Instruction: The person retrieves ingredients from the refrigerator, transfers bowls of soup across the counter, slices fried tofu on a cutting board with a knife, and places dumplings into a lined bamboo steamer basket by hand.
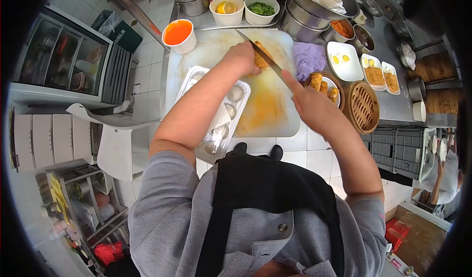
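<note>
My right hand (312,102) is closed around the handle of a long kitchen knife (268,58), its blade pointing away to the upper left. Under the blade lies a golden-brown fried piece of food (260,54) on the stained white cutting board (196,50). My left hand (241,59) grips this piece from the left, close beside the blade; its fingertips are partly hidden. Beneath my left forearm, a clear plastic tray with round hollows (236,95) overlaps the board's left edge.
Bowls of orange sauce (178,35), lemon (226,9) and chopped greens (261,10) line the back. At right are a purple cloth (309,60), a bamboo steamer lid (362,107), fried rolls (323,86) and white dishes with egg halves (344,63). Another person (445,178) stands far right.
</note>
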A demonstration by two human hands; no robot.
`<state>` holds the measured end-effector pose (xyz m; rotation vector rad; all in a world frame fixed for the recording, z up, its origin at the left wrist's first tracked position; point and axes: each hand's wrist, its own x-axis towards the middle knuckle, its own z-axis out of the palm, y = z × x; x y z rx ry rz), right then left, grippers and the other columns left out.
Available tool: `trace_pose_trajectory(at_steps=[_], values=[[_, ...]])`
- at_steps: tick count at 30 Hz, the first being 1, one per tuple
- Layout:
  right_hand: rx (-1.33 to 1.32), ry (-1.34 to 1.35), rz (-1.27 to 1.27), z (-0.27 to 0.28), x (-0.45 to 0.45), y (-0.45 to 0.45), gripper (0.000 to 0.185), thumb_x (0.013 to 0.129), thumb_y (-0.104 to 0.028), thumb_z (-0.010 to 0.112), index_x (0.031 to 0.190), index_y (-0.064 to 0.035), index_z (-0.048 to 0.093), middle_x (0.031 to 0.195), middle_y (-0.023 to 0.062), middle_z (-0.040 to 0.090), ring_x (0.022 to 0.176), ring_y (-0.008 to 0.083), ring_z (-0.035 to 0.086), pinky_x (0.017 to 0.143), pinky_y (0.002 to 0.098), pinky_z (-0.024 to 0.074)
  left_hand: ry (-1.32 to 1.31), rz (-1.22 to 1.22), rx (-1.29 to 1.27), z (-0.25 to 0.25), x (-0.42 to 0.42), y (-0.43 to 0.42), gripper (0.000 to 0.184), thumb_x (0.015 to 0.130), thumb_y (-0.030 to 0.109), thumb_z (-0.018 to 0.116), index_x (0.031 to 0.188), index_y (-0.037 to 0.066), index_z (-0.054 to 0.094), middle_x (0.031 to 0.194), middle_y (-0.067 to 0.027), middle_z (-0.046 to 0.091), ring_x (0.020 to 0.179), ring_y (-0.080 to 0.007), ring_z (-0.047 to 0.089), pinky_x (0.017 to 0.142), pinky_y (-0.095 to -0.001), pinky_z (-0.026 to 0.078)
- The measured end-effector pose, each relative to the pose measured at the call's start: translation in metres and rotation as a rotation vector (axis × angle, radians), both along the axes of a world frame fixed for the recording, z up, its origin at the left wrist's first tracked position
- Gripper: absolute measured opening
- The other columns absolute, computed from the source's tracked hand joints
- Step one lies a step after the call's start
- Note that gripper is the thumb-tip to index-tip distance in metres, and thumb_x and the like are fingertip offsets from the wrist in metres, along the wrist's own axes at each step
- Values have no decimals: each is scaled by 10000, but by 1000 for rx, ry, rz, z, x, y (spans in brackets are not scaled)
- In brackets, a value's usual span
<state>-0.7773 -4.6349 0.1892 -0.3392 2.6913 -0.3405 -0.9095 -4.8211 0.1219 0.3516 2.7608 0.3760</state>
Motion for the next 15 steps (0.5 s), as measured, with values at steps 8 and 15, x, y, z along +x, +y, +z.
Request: trace_pose_trajectory(at_steps=[8, 15], values=[[-45, 137, 113, -26, -27, -6, 592, 901, -132, 449, 1439, -191, 209, 848, 243, 610, 767, 396, 599, 717, 492, 459, 12, 36, 12, -6, 4, 0, 722, 590, 357, 793, 1107, -48, 495, 1091, -207, 588, 1007, -322, 590, 864, -361, 486], [-104, 41, -19, -73, -12, -2, 635, 900, -131, 450, 1451, -236, 153, 844, 240, 599, 764, 394, 600, 719, 484, 466, 30, -11, -11, -9, 3, 3, 766, 604, 410, 755, 1145, -53, 473, 1104, -217, 578, 1018, -331, 580, 858, -378, 484]])
